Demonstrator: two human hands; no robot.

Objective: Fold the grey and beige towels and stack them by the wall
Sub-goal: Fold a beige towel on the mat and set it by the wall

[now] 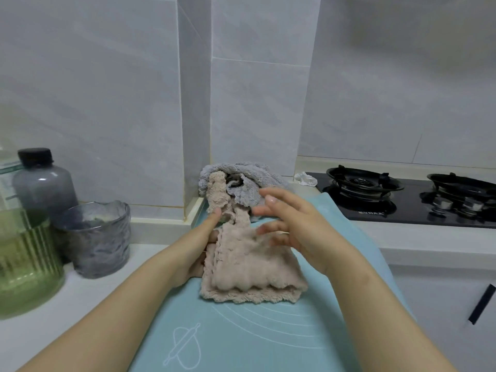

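Note:
A beige towel (249, 267) lies partly folded on the blue mat (268, 334), with one end trailing up onto the heap behind it. A crumpled grey towel (247, 181) sits by the tiled wall, mixed with more beige cloth. My left hand (200, 248) lies along the beige towel's left edge; its index finger points toward the wall and its other fingers are tucked under the cloth. My right hand (292, 226) hovers just above the towel with fingers spread and holds nothing.
Left of the mat stand a green ribbed jar (24, 267), a grey glass cup (96, 240) and a dark-capped bottle (43, 183). A black gas hob (408, 197) fills the counter at right, with a small white scrap (306, 179) at its back corner.

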